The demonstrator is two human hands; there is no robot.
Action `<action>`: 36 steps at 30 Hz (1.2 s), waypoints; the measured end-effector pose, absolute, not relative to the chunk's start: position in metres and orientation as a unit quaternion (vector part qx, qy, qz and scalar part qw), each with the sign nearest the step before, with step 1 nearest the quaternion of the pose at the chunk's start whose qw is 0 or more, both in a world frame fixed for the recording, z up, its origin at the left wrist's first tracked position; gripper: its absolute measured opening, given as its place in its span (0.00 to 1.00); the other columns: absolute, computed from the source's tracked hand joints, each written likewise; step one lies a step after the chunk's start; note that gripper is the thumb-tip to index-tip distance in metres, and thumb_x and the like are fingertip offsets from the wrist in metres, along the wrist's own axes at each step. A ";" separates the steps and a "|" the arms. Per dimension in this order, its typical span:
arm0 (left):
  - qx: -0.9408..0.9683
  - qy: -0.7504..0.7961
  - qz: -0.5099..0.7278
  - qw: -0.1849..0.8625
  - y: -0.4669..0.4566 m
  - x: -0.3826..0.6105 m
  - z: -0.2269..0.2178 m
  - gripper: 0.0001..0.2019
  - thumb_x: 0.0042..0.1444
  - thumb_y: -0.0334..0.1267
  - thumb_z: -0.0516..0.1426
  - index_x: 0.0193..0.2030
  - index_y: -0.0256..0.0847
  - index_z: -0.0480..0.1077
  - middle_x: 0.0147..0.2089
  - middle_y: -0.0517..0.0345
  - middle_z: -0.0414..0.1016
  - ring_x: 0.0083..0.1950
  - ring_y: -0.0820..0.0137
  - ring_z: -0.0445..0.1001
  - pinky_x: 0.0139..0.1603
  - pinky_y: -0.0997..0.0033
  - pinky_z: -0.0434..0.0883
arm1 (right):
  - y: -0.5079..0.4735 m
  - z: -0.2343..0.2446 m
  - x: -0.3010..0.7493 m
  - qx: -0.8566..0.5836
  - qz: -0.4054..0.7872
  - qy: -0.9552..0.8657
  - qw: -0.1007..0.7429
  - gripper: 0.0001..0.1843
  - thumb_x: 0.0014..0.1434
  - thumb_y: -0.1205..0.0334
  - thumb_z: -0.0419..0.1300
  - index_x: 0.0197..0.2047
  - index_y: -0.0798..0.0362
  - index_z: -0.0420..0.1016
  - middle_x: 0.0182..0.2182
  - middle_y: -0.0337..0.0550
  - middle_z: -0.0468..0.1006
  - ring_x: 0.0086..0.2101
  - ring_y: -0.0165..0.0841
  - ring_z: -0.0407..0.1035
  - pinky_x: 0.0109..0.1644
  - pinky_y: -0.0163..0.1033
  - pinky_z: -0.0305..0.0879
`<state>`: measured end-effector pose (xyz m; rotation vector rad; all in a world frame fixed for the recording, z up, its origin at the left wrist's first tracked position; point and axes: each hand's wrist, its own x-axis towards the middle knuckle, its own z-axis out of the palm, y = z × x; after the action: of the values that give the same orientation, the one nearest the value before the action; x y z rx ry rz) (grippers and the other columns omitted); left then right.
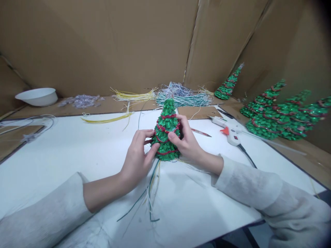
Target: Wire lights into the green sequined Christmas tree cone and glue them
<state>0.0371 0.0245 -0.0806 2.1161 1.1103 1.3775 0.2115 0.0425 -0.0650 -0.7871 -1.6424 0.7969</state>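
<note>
Head view: tree (pixel 164 137) about upright, nr the middle of the white sheet (pixel 103 155), held btwn both hands; base on or just above it, can't tell which. R hand (pixel 188 140) clamped on tree's R flank, w/ thumb across the front nr the red garland (pixel 162 128), other fingers round the side, part hidden. L hand (pixel 138 153) lower on the L flank, w/ tree's edge gripped btwn thumb and index; other tips mostly hidden. Best done w/ light, even pressure from both sides, prob. enough to steady, not enough to crush the green frills or drag the garland off its line. For any turn, rotate from low down, at the widest part, w/ R hand as anchor. Mind the star (pixel 169 92) up top, prob. easiest to knock. Mind too the loose wires (pixel 150 198), trailing from under the base twd the wearer; best not pinned under a wrist. Beyond tree: green bundle (pixel 191 100) and yellow bundle (pixel 134 95). To R: pencil (pixel 201 133) just past R hand, then glue gun (pixel 233 137), w/ nozzle aimed away and L; best given a wide berth, poss. hot. Farther R: more trees (pixel 266 124). Far L: bowl (pixel 37 97) and clear bits (pixel 84 101).
</note>
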 end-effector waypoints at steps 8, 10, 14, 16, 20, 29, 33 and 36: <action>0.740 0.410 0.487 0.218 0.025 0.039 -0.079 0.11 0.58 0.31 0.54 0.49 0.41 0.62 0.48 0.53 0.66 0.52 0.68 0.68 0.51 0.63 0.73 | 0.043 -0.067 0.211 -0.329 0.334 -0.694 0.546 0.24 0.59 0.52 0.58 0.53 0.47 0.54 0.48 0.45 0.66 0.49 0.36 0.64 0.55 0.45 0.61; 0.739 0.411 0.486 0.222 0.024 0.040 -0.079 0.12 0.58 0.31 0.54 0.49 0.41 0.62 0.48 0.53 0.65 0.52 0.68 0.68 0.52 0.63 0.72 | 0.042 -0.067 0.211 -0.328 0.334 -0.696 0.545 0.24 0.59 0.52 0.58 0.53 0.48 0.54 0.48 0.45 0.66 0.48 0.36 0.64 0.55 0.45 0.61; 0.738 0.411 0.482 0.230 0.025 0.041 -0.079 0.12 0.58 0.31 0.53 0.49 0.41 0.61 0.48 0.53 0.65 0.51 0.67 0.68 0.52 0.61 0.72 | 0.043 -0.066 0.211 -0.326 0.324 -0.701 0.545 0.23 0.59 0.51 0.58 0.53 0.48 0.54 0.48 0.45 0.66 0.48 0.36 0.64 0.55 0.44 0.61; 0.739 0.414 0.481 0.227 0.025 0.041 -0.079 0.12 0.58 0.31 0.53 0.49 0.41 0.60 0.48 0.52 0.64 0.52 0.66 0.67 0.52 0.59 0.72 | 0.043 -0.066 0.211 -0.324 0.326 -0.704 0.542 0.23 0.59 0.51 0.57 0.53 0.48 0.53 0.48 0.46 0.66 0.49 0.36 0.64 0.55 0.44 0.60; 0.746 0.408 0.483 0.208 0.025 0.039 -0.082 0.12 0.59 0.32 0.53 0.50 0.42 0.60 0.49 0.51 0.64 0.54 0.65 0.66 0.53 0.57 0.71 | 0.044 -0.066 0.211 -0.329 0.322 -0.709 0.533 0.24 0.60 0.50 0.57 0.53 0.48 0.52 0.49 0.46 0.65 0.50 0.36 0.63 0.56 0.44 0.60; 0.750 0.405 0.487 0.190 0.025 0.038 -0.085 0.12 0.59 0.32 0.52 0.49 0.41 0.60 0.50 0.50 0.63 0.55 0.65 0.65 0.52 0.59 0.72 | 0.046 -0.067 0.212 -0.322 0.319 -0.715 0.533 0.24 0.60 0.50 0.56 0.54 0.49 0.53 0.50 0.47 0.65 0.50 0.36 0.63 0.56 0.43 0.59; 0.753 0.406 0.484 0.182 0.025 0.038 -0.085 0.12 0.59 0.32 0.53 0.49 0.41 0.60 0.50 0.49 0.63 0.55 0.64 0.65 0.53 0.57 0.71 | 0.046 -0.068 0.213 -0.318 0.321 -0.714 0.535 0.24 0.60 0.51 0.57 0.54 0.49 0.53 0.50 0.46 0.65 0.50 0.36 0.63 0.56 0.43 0.59; 0.753 0.406 0.484 0.183 0.024 0.039 -0.085 0.12 0.59 0.31 0.52 0.50 0.42 0.59 0.50 0.50 0.62 0.55 0.64 0.64 0.53 0.56 0.70 | 0.046 -0.068 0.213 -0.320 0.320 -0.717 0.531 0.24 0.60 0.50 0.56 0.54 0.48 0.53 0.50 0.46 0.65 0.50 0.36 0.63 0.56 0.44 0.59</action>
<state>0.0390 0.0237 -0.0847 2.1244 1.1462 1.3646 0.2130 0.0463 -0.0681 -0.7631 -1.7101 0.7638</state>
